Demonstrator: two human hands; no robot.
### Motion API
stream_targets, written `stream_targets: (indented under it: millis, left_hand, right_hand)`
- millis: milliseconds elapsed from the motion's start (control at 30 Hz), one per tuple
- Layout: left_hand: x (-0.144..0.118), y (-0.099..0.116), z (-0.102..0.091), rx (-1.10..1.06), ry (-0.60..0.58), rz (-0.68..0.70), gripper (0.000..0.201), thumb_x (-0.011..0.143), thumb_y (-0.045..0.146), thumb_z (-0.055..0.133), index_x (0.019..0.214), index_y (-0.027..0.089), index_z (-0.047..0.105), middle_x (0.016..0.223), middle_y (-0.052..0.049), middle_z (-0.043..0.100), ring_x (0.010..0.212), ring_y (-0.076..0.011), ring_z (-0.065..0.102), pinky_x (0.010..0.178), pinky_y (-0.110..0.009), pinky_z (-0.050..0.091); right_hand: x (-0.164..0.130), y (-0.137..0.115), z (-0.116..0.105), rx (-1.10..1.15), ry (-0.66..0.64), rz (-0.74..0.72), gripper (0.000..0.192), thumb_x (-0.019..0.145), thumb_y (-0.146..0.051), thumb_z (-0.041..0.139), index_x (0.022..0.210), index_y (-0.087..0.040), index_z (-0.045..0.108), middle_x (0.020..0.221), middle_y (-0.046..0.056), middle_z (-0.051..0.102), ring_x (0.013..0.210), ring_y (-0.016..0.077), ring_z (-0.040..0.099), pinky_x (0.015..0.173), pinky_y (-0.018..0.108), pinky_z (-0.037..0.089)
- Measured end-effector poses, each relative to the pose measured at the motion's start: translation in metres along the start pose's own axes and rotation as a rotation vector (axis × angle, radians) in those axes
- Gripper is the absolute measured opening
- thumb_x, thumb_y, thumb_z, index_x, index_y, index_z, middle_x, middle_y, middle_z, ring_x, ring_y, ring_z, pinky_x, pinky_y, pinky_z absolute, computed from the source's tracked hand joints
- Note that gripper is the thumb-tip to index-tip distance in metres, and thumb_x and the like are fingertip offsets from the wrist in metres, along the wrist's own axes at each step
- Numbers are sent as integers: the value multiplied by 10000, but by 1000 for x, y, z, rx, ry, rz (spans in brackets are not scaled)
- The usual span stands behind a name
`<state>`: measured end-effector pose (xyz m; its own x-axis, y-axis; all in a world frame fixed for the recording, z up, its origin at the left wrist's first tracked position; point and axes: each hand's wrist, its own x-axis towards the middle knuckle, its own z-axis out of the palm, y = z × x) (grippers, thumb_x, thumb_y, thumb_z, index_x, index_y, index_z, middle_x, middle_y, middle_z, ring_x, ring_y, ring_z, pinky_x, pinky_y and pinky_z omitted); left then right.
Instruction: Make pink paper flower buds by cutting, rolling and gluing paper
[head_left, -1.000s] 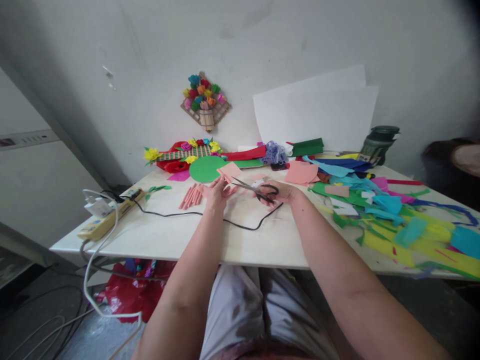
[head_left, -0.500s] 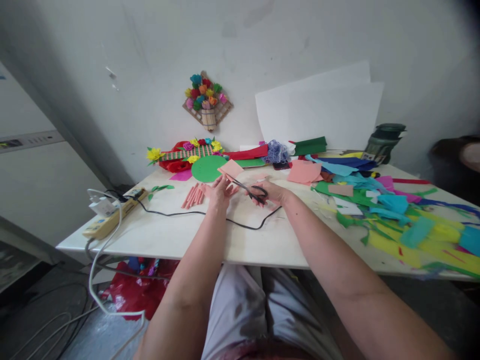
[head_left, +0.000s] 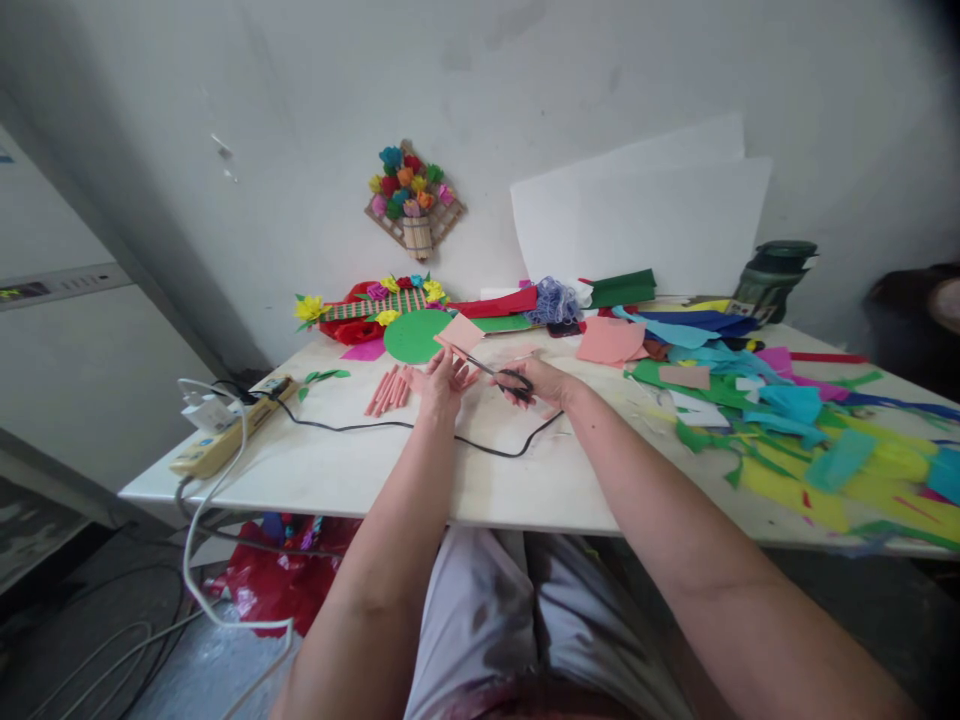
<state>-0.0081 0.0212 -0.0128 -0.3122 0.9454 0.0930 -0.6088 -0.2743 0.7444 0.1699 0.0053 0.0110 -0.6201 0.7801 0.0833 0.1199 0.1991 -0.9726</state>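
Note:
My left hand (head_left: 444,382) pinches a small square of pink paper (head_left: 460,332), which sticks up past the fingertips. In my right hand (head_left: 546,384) are black-handled scissors (head_left: 516,384), with their blades reaching left to the near edge of the pink paper. The blades look closed or almost so. Left of my left hand lie several rolled pink paper strips (head_left: 387,390) side by side. Behind the pink paper is a green disc (head_left: 417,336). A larger pink sheet (head_left: 612,340) rests to the right, beyond my right hand.
A black cord (head_left: 352,429) crosses the white table (head_left: 525,495) beneath my forearms, from a power strip (head_left: 217,445) at the left. Coloured paper scraps (head_left: 795,420) cover the right side. A green bottle (head_left: 772,280) and blue-violet yarn (head_left: 555,302) stand behind.
The scissor blades, spread slightly apart before, have come closer together at the pink paper. Both hands stay in nearly the same place, and the view has shifted slightly.

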Motion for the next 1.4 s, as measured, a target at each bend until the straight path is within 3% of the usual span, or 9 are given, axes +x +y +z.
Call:
stream_targets:
  millis: [200,467,900,1400]
  left_hand:
    - [2,-1,-3,-52,-40,-4,309,592,288,782,785,209,553,721,21,610,671,-85,598,667,-223,474]
    - [-4,3,0,-99,-40,-20,250,608,222,766,760,189,570,729,23,614,666,-79,598,668,-210,472]
    - [0,4,-1,-11,43,-11,259,567,207,786,741,129,610,628,12,594,517,-59,536,626,-242,488]
    - [1,3,0,17,-4,-14,196,597,73,720,753,117,610,642,-14,635,569,-82,596,637,-229,511]
  right_hand:
    - [2,1,0,-20,20,7,344,766,-437,598,827,-98,605,496,-11,568,329,59,452,297,172,226]
    - [1,-1,0,-91,70,-19,366,708,-474,650,674,-125,548,471,-22,547,318,47,437,296,167,220]
    - [4,1,1,-159,105,5,340,653,-430,708,750,-119,610,445,-54,517,331,40,423,326,159,288]
    - [7,5,0,-228,157,-26,318,624,-371,736,796,-111,670,427,-54,491,350,44,409,332,166,349]
